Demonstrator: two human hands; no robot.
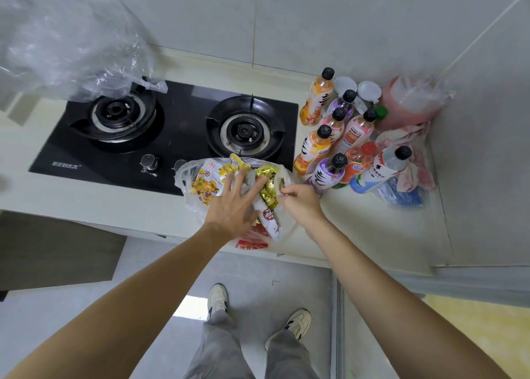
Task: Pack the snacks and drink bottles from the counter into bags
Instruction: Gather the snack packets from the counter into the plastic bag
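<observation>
A clear plastic bag (187, 177) lies on the counter's front edge, holding yellow and gold snack packets (208, 185) and a white-and-red packet (269, 219). My left hand (232, 203) lies spread, fingers straight, on top of the snacks in the bag. My right hand (299, 200) pinches the bag's rim at its right side, beside a gold packet (268, 187). Several drink bottles (329, 137) stand upright in a cluster to the right of the bag, orange, purple, pink and white ones with black caps.
A black two-burner gas hob (172, 131) lies behind the bag. A crumpled clear plastic bag (71, 48) hangs over the left burner. A pink container in plastic (410, 103) and a crumpled cloth (407, 146) fill the right corner by the wall. The counter edge (114, 215) runs below the hob.
</observation>
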